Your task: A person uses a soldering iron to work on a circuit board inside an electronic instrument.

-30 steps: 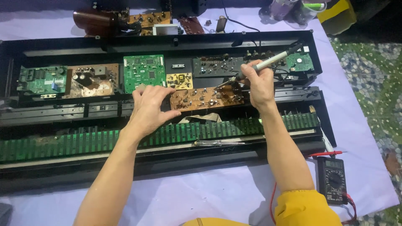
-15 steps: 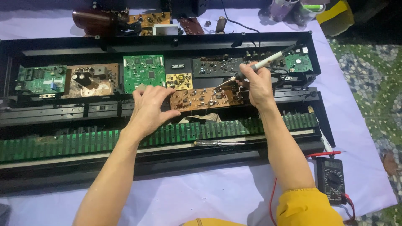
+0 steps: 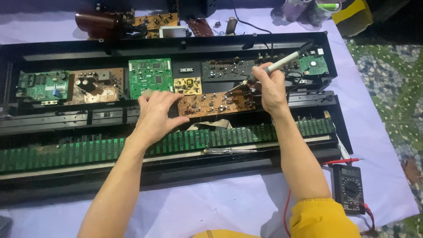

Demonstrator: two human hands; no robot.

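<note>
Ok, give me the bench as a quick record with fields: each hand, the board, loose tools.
left hand: flat on the left end of the brown circuit board, steadying it
right hand: holds a soldering iron, tip down on the board
casing: long open black casing
screwdriver: lies loose on the green strip
multimeter: on the cloth, lower right

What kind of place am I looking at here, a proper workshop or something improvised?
Likely an improvised repair spot on the floor: an opened keyboard case lies on a pale cloth over patterned tiles. The right hand holds a soldering iron, and a multimeter lies alongside.
</note>
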